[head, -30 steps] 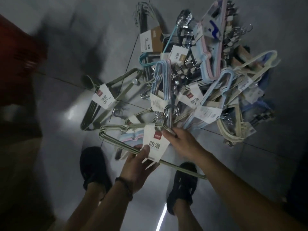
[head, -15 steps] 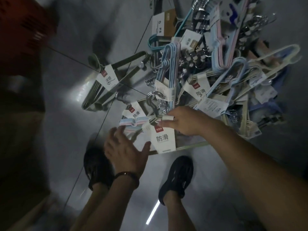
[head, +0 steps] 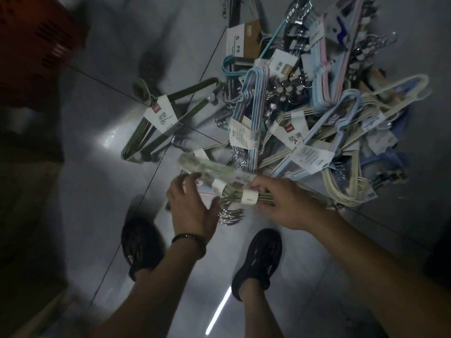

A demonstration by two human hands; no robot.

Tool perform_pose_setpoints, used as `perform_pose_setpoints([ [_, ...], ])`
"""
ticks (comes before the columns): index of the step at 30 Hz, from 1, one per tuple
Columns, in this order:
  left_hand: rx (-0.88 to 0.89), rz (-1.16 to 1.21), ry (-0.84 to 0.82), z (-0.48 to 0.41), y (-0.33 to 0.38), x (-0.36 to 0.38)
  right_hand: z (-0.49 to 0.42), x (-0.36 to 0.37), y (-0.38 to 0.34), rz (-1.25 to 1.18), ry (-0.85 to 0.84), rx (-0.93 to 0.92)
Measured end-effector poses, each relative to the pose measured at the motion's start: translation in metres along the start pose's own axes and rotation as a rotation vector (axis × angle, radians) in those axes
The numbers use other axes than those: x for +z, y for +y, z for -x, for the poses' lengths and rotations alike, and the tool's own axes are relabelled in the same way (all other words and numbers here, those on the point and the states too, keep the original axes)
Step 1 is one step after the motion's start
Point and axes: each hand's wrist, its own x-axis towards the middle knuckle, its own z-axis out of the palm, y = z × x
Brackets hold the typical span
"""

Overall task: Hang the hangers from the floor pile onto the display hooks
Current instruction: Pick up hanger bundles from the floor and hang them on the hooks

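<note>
Logged pale green hanger bundle held low over the grey floor, crosswise between both hands, just beside the near edge of the floor pile. Off the pile, not yet on any display hook. Noted its chrome hooks pointing down toward the shoes and a white paper band cinching the wires together. Could not read the bundle's left end for motion blur.

Found right hand wrapped round the wires at the band, fingers curled about them. Probably gripped there because the band keeps the set from fanning out. Found left hand at the blurred end, fingers arched over the bundle, thumb spread toward the chrome hooks. Cannot tell whether clamped on it or only steadying.

Judged step as pick-up and reorienting: with hooks hanging downward, would need turning upright before meeting a display hook.

Recorded further out:
- dark green bundle with a white tag, lying apart, left of the pile
- blue bundle and cream bundle, tangled into the heap — likely to snag if pulled singly
- black shoes planted just short of the pile
- dark bracelet on the left wrist

Saw no display hooks anywhere in view.
</note>
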Motion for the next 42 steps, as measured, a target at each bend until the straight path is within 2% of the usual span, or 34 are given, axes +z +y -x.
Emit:
perform_pose_setpoints([
  [2,-0.369,0.344,-0.008,0.002,-0.006,0.009,-0.006,0.024,0.010,0.137,0.256,-0.129],
  [4,-0.890,0.886,-0.160,0.001,-0.017,0.019,-0.017,0.049,0.026,0.256,0.471,-0.249],
  [5,-1.076,1.072,-0.223,0.003,-0.025,0.024,-0.025,0.060,0.034,0.308,0.510,-0.291],
  [7,-1.200,1.159,-0.291,0.010,-0.041,0.038,-0.042,0.079,0.053,0.350,0.495,-0.292],
  [10,-1.129,0.998,-0.389,0.012,-0.057,0.077,-0.063,0.101,0.067,0.239,0.403,-0.056],
  [12,-1.114,1.003,-0.413,-0.002,-0.061,0.104,-0.075,0.112,0.069,0.131,0.357,0.114],
  [14,-1.018,1.048,-0.355,-0.019,-0.068,0.127,-0.085,0.118,0.074,0.027,0.350,0.197],
  [16,-0.904,1.069,-0.378,-0.026,-0.073,0.138,-0.089,0.113,0.074,-0.014,0.360,0.232],
  [19,-0.687,1.014,-0.401,-0.023,-0.080,0.148,-0.096,0.087,0.078,0.266,0.560,0.212],
  [20,-0.726,1.051,-0.370,-0.023,-0.080,0.147,-0.102,0.077,0.082,0.332,0.605,0.223],
  [21,-0.826,1.162,-0.332,-0.025,-0.082,0.148,-0.110,0.069,0.086,0.305,0.575,0.248],
  [24,-0.946,1.333,-0.348,-0.033,-0.086,0.149,-0.131,0.062,0.084,-0.183,0.278,0.425],
  [25,-0.965,1.339,-0.349,-0.035,-0.086,0.148,-0.134,0.065,0.081,-0.234,0.261,0.437],
  [29,-1.024,1.345,-0.349,-0.036,-0.071,0.134,-0.115,0.072,0.054,-0.308,0.461,0.305],
  [31,-1.009,1.366,-0.350,-0.031,-0.064,0.123,-0.099,0.081,0.041,-0.502,0.564,0.269],
  [33,-0.998,1.373,-0.367,-0.022,-0.063,0.108,-0.082,0.100,0.027,-0.791,0.685,0.326],
  [36,-0.867,1.212,-0.502,0.003,-0.061,0.077,-0.065,0.129,0.003,-1.258,0.831,0.538],
  [38,-0.628,1.020,-0.590,0.021,-0.055,0.059,-0.064,0.143,-0.009,-1.470,0.906,0.609],
  [40,-0.399,0.753,-0.491,0.027,-0.051,0.053,-0.067,0.153,-0.015,-1.615,0.946,0.660],
  [42,-0.368,0.551,-0.363,0.022,-0.056,0.051,-0.066,0.159,-0.016,-1.594,0.900,0.686],
])
